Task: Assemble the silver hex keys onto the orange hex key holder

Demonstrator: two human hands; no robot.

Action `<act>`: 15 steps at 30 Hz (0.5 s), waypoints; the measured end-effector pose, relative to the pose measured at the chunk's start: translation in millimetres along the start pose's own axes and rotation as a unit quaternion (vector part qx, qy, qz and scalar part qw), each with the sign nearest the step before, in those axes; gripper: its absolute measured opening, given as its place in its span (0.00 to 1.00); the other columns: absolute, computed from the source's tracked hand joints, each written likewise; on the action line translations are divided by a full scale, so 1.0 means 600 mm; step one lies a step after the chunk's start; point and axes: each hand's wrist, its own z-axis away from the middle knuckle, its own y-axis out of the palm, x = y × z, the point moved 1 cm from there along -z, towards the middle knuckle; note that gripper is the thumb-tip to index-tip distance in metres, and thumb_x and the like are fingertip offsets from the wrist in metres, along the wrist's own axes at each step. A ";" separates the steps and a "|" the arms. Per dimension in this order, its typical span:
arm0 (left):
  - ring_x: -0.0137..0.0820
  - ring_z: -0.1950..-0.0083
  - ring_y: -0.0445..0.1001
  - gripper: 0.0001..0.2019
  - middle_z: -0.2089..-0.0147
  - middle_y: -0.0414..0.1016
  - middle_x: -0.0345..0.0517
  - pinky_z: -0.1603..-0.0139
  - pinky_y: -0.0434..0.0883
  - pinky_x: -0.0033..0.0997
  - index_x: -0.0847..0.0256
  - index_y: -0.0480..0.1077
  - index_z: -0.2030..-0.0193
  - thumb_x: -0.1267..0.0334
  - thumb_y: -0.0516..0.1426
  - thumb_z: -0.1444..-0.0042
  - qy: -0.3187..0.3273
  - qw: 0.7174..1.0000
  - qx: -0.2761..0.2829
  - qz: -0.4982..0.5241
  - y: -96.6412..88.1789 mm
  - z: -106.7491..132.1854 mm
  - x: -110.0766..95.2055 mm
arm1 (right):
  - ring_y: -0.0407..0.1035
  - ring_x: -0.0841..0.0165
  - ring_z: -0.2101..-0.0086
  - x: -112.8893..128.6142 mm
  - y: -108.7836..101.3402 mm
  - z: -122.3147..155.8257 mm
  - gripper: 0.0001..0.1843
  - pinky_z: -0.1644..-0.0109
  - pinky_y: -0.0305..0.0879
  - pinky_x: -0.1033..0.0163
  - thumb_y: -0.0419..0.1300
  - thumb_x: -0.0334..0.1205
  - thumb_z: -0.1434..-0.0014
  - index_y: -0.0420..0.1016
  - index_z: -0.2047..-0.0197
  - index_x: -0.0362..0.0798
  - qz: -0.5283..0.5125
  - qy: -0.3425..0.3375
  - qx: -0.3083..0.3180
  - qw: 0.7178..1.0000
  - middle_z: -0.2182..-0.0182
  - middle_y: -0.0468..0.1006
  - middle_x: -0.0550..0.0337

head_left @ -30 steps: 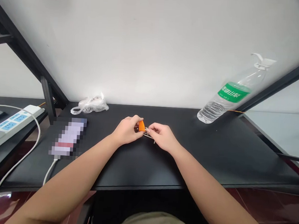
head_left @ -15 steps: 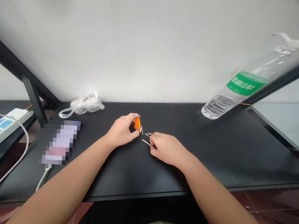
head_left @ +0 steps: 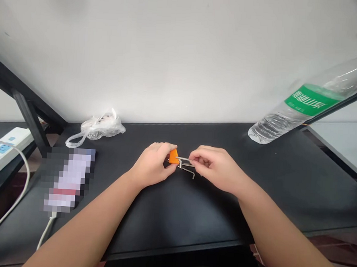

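Pinched in my left hand [head_left: 155,164] is a small orange hex key holder [head_left: 174,156], held just above the black table [head_left: 161,217]. Short metal ends stick out at its lower right side. My right hand [head_left: 215,166] has thumb and forefinger closed on a thin silver hex key [head_left: 183,158], whose tip meets the orange holder; whether it sits inside, I cannot tell. Under the right fingers, another L-shaped hex key [head_left: 189,173] lies on the table with its bent end toward me. A further key beside it is partly hidden by the right hand.
A large water bottle [head_left: 312,99] with a green label stands at the back right. On the left are a crumpled clear plastic bag [head_left: 103,125], a blurred-out phone [head_left: 69,179] on a white cable, and a power strip [head_left: 5,147]. A white wall rises behind the table.
My right hand has lifted from the keys on the table and brought one hex key against the orange holder. The camera view has shifted slightly left.
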 end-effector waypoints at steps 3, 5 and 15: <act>0.34 0.57 0.79 0.21 0.56 0.79 0.42 0.49 0.76 0.39 0.57 0.64 0.42 0.65 0.61 0.41 0.008 1.000 -0.004 -0.001 0.000 -0.001 -0.002 | 0.65 0.72 0.72 -0.001 0.004 0.001 0.08 0.68 0.61 0.66 0.58 0.30 0.37 0.78 0.62 0.50 -0.010 0.001 -0.005 1.000 0.69 0.73 0.63; 0.34 0.56 0.79 0.22 0.55 0.79 0.43 0.50 0.76 0.39 0.57 0.64 0.42 0.65 0.62 0.42 0.006 1.000 -0.011 0.000 0.001 -0.001 -0.002 | 0.65 0.72 0.72 -0.002 0.004 0.003 0.08 0.68 0.61 0.66 0.58 0.30 0.36 0.78 0.61 0.50 -0.025 0.005 -0.013 1.000 0.69 0.74 0.63; 0.35 0.57 0.79 0.23 0.55 0.80 0.44 0.52 0.77 0.39 0.56 0.64 0.42 0.63 0.63 0.42 -0.007 1.000 -0.019 0.000 0.002 0.001 -0.002 | 0.67 0.71 0.73 -0.005 0.002 0.011 0.07 0.68 0.63 0.64 0.59 0.35 0.34 0.79 0.61 0.51 -0.048 0.031 -0.021 0.998 0.69 0.75 0.61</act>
